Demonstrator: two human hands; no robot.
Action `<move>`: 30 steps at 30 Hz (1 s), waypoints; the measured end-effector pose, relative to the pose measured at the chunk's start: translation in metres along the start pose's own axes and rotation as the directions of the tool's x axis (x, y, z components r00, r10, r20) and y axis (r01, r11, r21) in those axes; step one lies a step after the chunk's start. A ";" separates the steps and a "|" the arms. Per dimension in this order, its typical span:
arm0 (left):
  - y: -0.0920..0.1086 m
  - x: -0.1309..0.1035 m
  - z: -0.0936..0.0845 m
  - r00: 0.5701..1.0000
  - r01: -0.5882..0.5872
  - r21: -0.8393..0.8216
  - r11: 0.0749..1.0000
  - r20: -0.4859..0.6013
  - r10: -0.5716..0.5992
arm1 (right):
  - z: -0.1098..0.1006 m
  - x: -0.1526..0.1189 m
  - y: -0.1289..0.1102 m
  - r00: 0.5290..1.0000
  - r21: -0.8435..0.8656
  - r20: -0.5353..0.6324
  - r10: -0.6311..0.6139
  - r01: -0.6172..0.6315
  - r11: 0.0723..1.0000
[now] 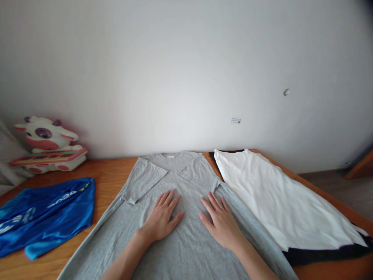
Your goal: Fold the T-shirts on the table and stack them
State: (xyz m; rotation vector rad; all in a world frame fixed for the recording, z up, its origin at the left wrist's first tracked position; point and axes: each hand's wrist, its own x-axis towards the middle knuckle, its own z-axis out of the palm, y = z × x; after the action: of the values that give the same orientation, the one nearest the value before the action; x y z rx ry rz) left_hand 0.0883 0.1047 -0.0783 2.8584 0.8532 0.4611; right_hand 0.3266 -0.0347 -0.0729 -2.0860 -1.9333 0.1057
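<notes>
A grey short-sleeved shirt [186, 245] lies spread over the wooden table, its neckline toward the wall and both sleeves folded inward across its upper part. My left hand [163, 216] rests flat on the fabric just below the left sleeve, fingers spread. Palm down as well, my right hand [219, 221] lies on the shirt near the right sleeve, with its fingers apart. Neither hand grips the cloth. The bottom of the shirt runs out of view at the lower edge.
Right of the shirt lies a white garment [271, 198] on top of something black. To the left are a blue garment [67, 206] with white lettering and a cow-shaped toy keyboard [52, 146]. Behind the wooden table [107, 179] rises a white wall [175, 77].
</notes>
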 end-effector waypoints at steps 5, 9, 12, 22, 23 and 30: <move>0.002 -0.010 -0.018 0.997 -0.058 -0.057 0.997 0.051 0.061 | 0.001 0.001 0.000 1.000 -0.019 -0.027 -0.003 0.002 1.000; -0.006 -0.040 -0.033 0.999 -0.036 -0.030 0.999 0.012 0.037 | 0.007 0.001 0.004 0.998 -0.019 -0.055 -0.028 0.027 0.999; -0.019 -0.072 -0.043 1.000 0.016 0.037 0.999 0.009 -0.016 | 0.011 0.002 0.008 0.998 -0.025 -0.055 -0.038 0.037 0.999; -0.064 -0.187 -0.079 0.978 0.208 0.219 0.953 -0.056 -0.201 | 0.024 -0.023 0.042 0.987 -0.095 -0.161 -0.002 -0.013 0.995; -0.067 -0.193 -0.079 0.975 0.223 0.213 0.951 -0.066 -0.213 | 0.025 -0.026 0.045 0.986 -0.101 -0.166 0.008 -0.025 0.995; -0.027 -0.116 -0.077 0.961 0.234 0.153 0.960 -0.183 -0.205 | 0.001 0.012 -0.017 0.992 -0.070 -0.107 0.071 -0.079 0.994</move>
State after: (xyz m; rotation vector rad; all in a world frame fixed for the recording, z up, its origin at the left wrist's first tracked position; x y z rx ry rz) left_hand -0.0428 0.0658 -0.0400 2.8581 1.2854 0.6316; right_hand 0.3109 -0.0219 -0.0672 -2.1663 -1.8250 -0.0592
